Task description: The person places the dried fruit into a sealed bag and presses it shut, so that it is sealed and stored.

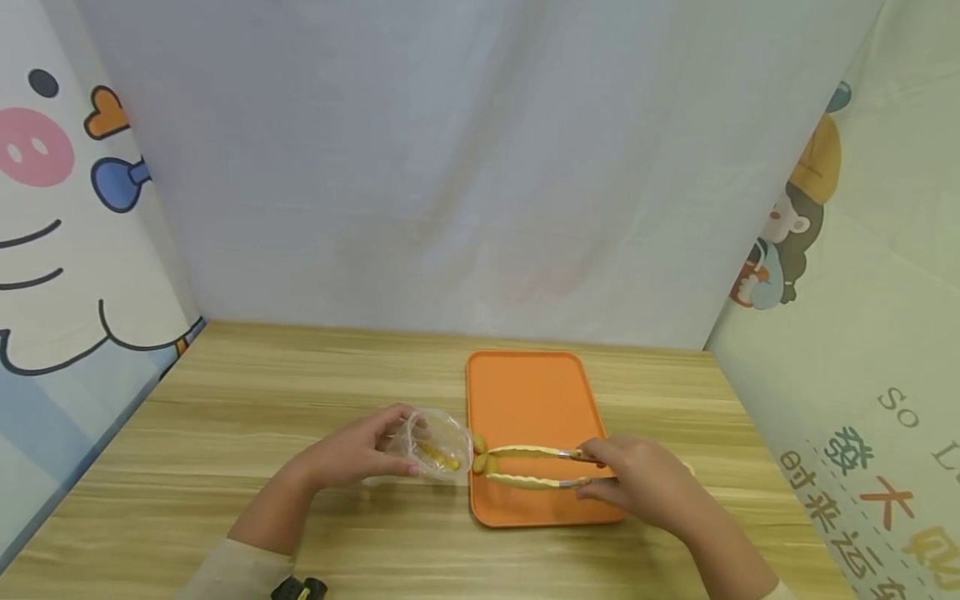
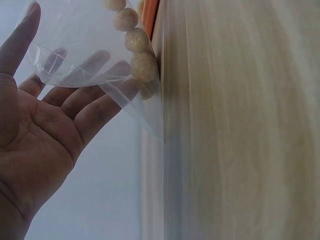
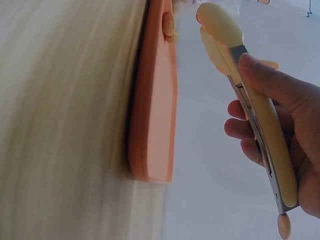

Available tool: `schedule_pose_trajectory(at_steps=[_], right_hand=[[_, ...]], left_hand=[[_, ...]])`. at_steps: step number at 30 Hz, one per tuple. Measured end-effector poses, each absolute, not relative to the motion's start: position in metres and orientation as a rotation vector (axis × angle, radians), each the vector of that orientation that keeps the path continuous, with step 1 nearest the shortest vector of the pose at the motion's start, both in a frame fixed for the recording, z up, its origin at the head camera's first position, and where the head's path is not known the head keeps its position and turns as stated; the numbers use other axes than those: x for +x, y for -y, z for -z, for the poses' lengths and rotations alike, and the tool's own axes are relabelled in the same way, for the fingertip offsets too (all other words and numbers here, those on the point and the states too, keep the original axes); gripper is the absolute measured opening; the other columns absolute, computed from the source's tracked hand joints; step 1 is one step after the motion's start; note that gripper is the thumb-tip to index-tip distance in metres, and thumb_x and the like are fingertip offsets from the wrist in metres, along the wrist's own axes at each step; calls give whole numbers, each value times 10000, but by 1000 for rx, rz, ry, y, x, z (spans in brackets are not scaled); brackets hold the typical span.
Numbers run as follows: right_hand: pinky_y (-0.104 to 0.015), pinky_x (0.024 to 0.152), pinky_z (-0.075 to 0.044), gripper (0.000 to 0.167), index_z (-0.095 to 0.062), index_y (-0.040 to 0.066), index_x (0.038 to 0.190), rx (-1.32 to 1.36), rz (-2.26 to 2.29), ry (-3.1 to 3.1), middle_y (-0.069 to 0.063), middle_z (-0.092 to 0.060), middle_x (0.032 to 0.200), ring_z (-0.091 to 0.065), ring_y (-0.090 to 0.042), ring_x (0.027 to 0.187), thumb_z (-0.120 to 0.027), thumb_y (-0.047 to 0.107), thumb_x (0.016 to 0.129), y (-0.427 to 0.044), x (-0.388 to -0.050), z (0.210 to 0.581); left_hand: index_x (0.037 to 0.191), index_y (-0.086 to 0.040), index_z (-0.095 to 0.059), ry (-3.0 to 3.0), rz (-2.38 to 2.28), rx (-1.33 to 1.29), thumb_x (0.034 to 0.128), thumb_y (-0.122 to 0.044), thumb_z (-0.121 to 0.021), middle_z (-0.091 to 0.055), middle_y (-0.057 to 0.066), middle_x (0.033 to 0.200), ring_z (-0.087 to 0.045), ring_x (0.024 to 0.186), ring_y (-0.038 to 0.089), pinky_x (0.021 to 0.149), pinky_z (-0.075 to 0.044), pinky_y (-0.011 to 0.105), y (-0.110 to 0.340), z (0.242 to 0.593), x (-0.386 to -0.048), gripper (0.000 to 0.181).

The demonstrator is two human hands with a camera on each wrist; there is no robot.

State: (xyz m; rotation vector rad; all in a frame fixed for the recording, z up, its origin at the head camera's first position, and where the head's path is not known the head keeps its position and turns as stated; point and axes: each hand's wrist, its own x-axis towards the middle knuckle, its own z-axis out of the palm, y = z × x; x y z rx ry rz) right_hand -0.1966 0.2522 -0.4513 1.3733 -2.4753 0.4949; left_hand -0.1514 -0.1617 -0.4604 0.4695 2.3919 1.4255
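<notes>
My left hand (image 1: 360, 454) holds a clear plastic bag (image 1: 442, 425), thumb on the near side and the other fingers behind it. Several round yellow-brown balls (image 2: 144, 67) lie along the bag's lower side in the left wrist view. The bag's mouth faces right, at the left rim of an orange tray (image 1: 528, 392). A few small yellow-brown pieces (image 1: 480, 463) rest at that rim. In my right hand (image 1: 648, 483) is a pair of cream-tipped metal tongs (image 3: 270, 135), gripped by the handles. The tongs' arms are spread, their tips beside the pieces; whether they touch is unclear.
Beneath the tray is a wood-grain table (image 1: 315, 375). A pale curtain (image 1: 450, 167) hangs behind the table. Printed cloths stand at both sides, with a cartoon pig (image 1: 37, 150) at left and lettering (image 1: 855, 500) at right.
</notes>
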Motion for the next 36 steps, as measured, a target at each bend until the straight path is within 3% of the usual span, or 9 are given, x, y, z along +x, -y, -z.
schedule_pose_trajectory(at_steps=[9,19,36], right_hand=[[-195,591,-503,407,-670,183,1064,1326,-495,2483,76,-696,897,-649,-66,738,-832,372,742,-253,-195,435],[-167,562,-448,440,-680,147,1057,1347,-500,2349,101,-633,834,-514,19,663,-829,401,731,-254,-198,428],[-158,582,-468,449,-677,151,1071,1394,-508,2266,91,-655,857,-577,-14,691,-854,354,712,-244,-198,418]], left_hand=[[1320,-229,-478,-2376,-1429,457,874,-333,-748,-568,28,1337,-585,1146,227,926,-480,396,162,461,-151,533],[1311,-228,-478,-2405,-1399,443,860,-359,-758,-565,72,1309,-575,1120,230,911,-468,408,161,460,-153,547],[1314,-228,-475,-2379,-1401,440,860,-361,-758,-602,115,1277,-613,1081,232,881,-493,397,160,460,-152,551]])
